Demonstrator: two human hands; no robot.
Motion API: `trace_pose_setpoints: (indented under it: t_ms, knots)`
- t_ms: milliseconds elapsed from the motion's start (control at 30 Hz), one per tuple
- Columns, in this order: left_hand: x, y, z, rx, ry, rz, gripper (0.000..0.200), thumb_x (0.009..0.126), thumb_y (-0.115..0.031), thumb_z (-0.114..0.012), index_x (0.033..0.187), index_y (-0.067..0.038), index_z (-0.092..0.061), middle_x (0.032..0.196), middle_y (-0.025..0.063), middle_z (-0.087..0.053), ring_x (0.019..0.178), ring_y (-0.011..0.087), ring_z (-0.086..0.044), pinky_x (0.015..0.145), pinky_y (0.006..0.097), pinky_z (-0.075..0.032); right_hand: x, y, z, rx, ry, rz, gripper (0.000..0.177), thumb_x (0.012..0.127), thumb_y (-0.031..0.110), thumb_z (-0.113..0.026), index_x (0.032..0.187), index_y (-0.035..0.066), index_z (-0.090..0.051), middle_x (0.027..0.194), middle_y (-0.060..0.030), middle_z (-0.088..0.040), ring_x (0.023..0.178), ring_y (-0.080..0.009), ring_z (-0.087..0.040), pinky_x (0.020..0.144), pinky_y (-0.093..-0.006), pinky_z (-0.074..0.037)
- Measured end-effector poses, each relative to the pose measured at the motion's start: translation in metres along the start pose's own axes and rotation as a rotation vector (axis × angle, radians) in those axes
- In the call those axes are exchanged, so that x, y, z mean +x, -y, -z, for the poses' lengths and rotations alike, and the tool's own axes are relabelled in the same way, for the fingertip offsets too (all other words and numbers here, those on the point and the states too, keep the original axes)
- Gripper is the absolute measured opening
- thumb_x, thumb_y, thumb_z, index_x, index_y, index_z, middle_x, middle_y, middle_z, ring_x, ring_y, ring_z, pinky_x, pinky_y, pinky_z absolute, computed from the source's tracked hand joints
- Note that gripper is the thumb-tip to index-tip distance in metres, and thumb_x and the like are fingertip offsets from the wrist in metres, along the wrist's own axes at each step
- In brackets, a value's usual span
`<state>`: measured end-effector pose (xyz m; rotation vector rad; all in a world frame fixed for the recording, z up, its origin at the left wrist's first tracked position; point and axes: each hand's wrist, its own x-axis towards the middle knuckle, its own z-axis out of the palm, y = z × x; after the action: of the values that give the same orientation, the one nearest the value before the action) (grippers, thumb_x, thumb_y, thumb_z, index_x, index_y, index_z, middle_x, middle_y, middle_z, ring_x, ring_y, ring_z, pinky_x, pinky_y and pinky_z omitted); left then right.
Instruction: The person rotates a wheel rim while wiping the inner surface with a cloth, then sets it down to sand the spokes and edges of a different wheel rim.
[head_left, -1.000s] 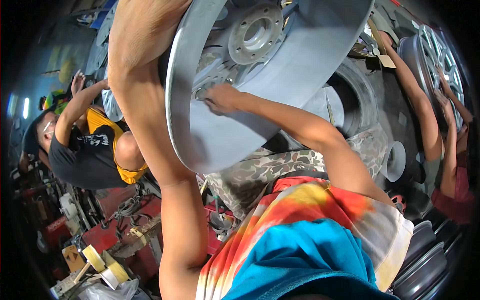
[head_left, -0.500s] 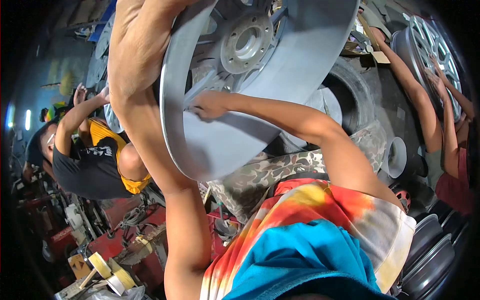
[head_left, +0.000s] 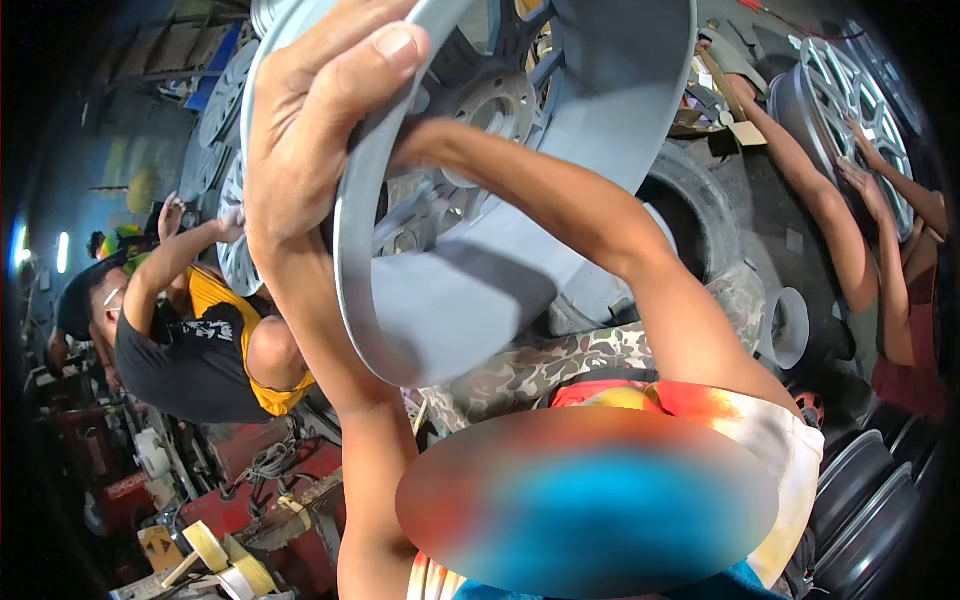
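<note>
A grey alloy wheel rim (head_left: 590,110) stands tilted in front of me, its open barrel facing my body and its hub and spokes deeper inside. My left hand (head_left: 320,120) is closed on its left edge, with the thumb over the lip. Inside the barrel, my right hand (head_left: 412,145) is near the inner left wall by the spokes. That hand is smeared by motion and partly hidden behind the lip, so its fingers do not show. Below the rim lies camouflage cloth (head_left: 590,350) across my lap, and a black tyre (head_left: 705,190) is behind it.
At left a person (head_left: 200,345) in a black shirt works by other wheels (head_left: 238,235). Another person's hands (head_left: 865,180) touch a silver wheel (head_left: 850,110) at right. Dark rims (head_left: 860,510) are stacked lower right; tape rolls (head_left: 225,560) sit lower left.
My right hand has moved up inside the barrel, from the lower left wall toward the lip. The rim has shifted slightly, and my left thumb now shows over its edge.
</note>
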<state>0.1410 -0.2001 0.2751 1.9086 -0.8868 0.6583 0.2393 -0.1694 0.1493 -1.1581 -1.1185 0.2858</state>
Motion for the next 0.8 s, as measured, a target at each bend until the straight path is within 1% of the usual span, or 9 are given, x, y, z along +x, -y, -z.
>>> trace_pose_setpoints:
  t_ms: [67,133,167,267,433,567,600,700,800]
  knots:
    - [0.007,-0.009,0.010,-0.073,0.039,0.362,0.051,0.086,-0.020,-0.064,0.126,0.013,-0.064,0.136,0.0238,-0.062,0.129,0.0329,-0.056,0.115,0.0399,-0.034,0.033,-0.033,0.024,-0.200,-0.035,0.174,0.032,0.094,0.021,-0.067,0.119,0.001,-0.067,0.118,-0.0127,-0.069,0.110,-0.0217,-0.064,0.097,-0.0370,-0.050]
    - [0.000,0.011,0.030,-0.091,0.106,0.364,0.048,0.091,-0.022,-0.061,0.128,0.009,-0.065,0.134,0.0193,-0.064,0.124,0.0265,-0.057,0.110,0.0346,-0.037,0.041,-0.061,0.048,0.838,-0.151,0.049,0.027,0.090,0.022,-0.070,0.112,0.006,-0.068,0.108,-0.0088,-0.068,0.095,-0.0165,-0.065,0.085,-0.0323,-0.052]
    - [-0.001,0.020,0.034,-0.114,0.179,0.366,0.045,0.096,-0.024,-0.058,0.129,0.006,-0.066,0.131,0.0148,-0.065,0.119,0.0202,-0.058,0.106,0.0292,-0.039,0.037,-0.050,0.050,0.830,-0.143,0.055,0.027,0.090,0.022,-0.070,0.112,0.006,-0.068,0.108,-0.0088,-0.068,0.095,-0.0165,-0.065,0.085,-0.0323,-0.052]
    - [0.003,0.017,0.029,-0.123,0.158,0.297,0.046,0.095,-0.022,-0.059,0.129,0.008,-0.065,0.134,0.0184,-0.063,0.121,0.0232,-0.058,0.107,0.0325,-0.038,0.016,-0.025,0.051,1.069,0.114,-0.181,0.027,0.087,0.028,-0.073,0.105,0.008,-0.068,0.097,-0.0036,-0.066,0.086,-0.0105,-0.062,0.076,-0.0276,-0.051]
    - [0.006,0.018,0.026,-0.160,0.121,0.228,0.048,0.092,-0.022,-0.062,0.130,0.007,-0.065,0.133,0.0194,-0.065,0.122,0.0259,-0.059,0.106,0.0359,-0.041,0.018,-0.020,0.095,1.090,-0.264,0.053,0.025,0.087,0.027,-0.072,0.102,0.008,-0.068,0.095,-0.0056,-0.066,0.084,-0.0153,-0.062,0.075,-0.0305,-0.050]
    - [-0.004,0.019,0.016,-0.215,0.056,0.206,0.052,0.086,-0.019,-0.065,0.128,0.012,-0.063,0.135,0.0239,-0.063,0.130,0.0325,-0.056,0.114,0.0406,-0.035,0.004,-0.028,0.150,0.802,-0.699,0.177,0.023,0.087,0.026,-0.071,0.100,0.008,-0.068,0.094,-0.0072,-0.066,0.083,-0.0192,-0.062,0.075,-0.0328,-0.050]
    - [-0.007,0.023,0.014,-0.387,-0.003,0.314,0.054,0.087,-0.020,-0.065,0.131,0.012,-0.062,0.136,0.0236,-0.062,0.130,0.0319,-0.056,0.113,0.0397,-0.035,-0.001,-0.035,0.165,0.618,-0.825,0.177,0.023,0.087,0.026,-0.071,0.099,0.007,-0.068,0.094,-0.0076,-0.066,0.083,-0.0201,-0.062,0.075,-0.0334,-0.050]
    - [0.005,0.008,0.024,-0.285,0.147,0.278,0.055,0.088,-0.020,-0.066,0.133,0.011,-0.060,0.138,0.0237,-0.061,0.132,0.0313,-0.055,0.114,0.0391,-0.035,-0.015,-0.085,0.210,-0.043,-1.162,0.085,0.022,0.087,0.026,-0.070,0.098,0.007,-0.068,0.093,-0.0088,-0.066,0.082,-0.0230,-0.062,0.074,-0.0351,-0.049]
    - [0.001,0.016,0.031,-0.262,0.142,0.315,0.052,0.090,-0.017,-0.066,0.134,0.011,-0.059,0.138,0.0239,-0.061,0.130,0.0298,-0.056,0.112,0.0377,-0.037,-0.052,-0.142,0.230,-0.584,-1.309,-0.050,0.021,0.086,0.025,-0.070,0.096,0.007,-0.068,0.092,-0.0100,-0.066,0.081,-0.0259,-0.062,0.074,-0.0368,-0.049]
